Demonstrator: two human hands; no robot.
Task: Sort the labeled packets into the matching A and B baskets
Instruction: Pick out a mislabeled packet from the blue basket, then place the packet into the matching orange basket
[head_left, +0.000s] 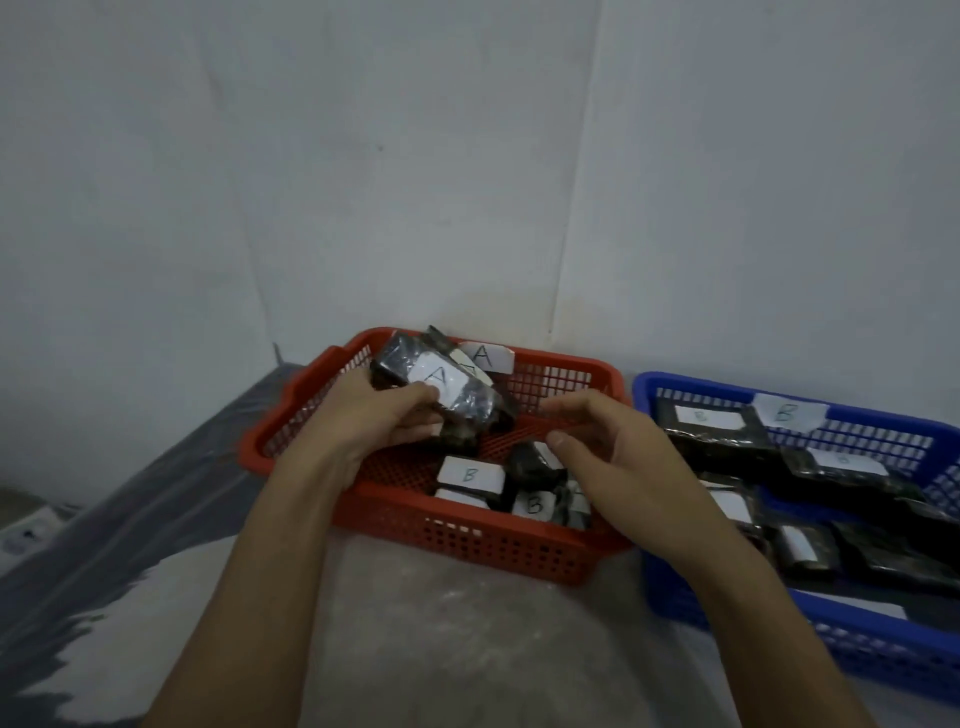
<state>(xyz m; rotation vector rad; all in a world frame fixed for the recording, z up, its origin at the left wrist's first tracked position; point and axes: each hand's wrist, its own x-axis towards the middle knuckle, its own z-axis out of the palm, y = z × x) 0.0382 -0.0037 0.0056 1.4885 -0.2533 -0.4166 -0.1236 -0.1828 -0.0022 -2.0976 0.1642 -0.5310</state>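
Note:
A red basket (441, 540) with an A tag (487, 357) on its far wall sits in the middle. My left hand (374, 415) grips a dark packet with a white A label (441, 387), held over the basket's far left. Several dark packets with B labels (470, 475) lie at the basket's near right. My right hand (608, 447) hovers over them with fingers curled and apart, holding nothing. A blue basket (675, 597) with a B tag (787, 413) stands to the right and holds several dark packets (717, 431).
Both baskets rest on a pale worn surface (441, 649) against a white wall corner (561, 260). A dark grey sheet (156, 493) covers the surface to the left. The baskets stand almost touching.

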